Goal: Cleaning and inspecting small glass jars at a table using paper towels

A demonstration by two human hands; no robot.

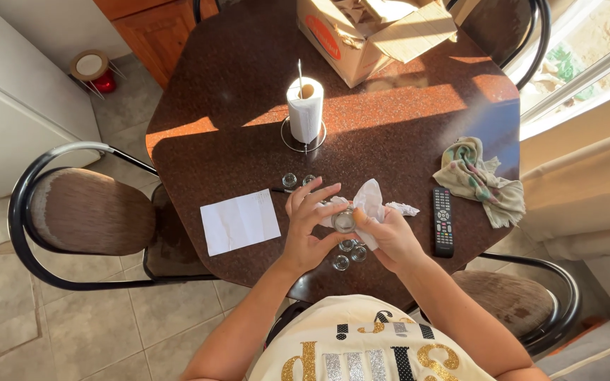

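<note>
A dark speckled table [404, 134] stands on a tiled floor [58, 317] by a sunlit window, padded chairs [86, 212] around it. Behind the paper towel roll [306, 107] sits an open cardboard box [368, 32]; nearer than the roll lie a white sheet [239, 220], several small glasses [289, 180], a remote [443, 220] and a patterned cloth [478, 176]. Just in front of the roll, the left hand [306, 227] clasps a small glass [344, 221], fingers curled round it; the right hand [390, 236] pinches a white tissue [370, 200] against it.

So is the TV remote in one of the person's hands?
No, the remote lies on the table beside the right hand, which holds a white tissue.
</note>
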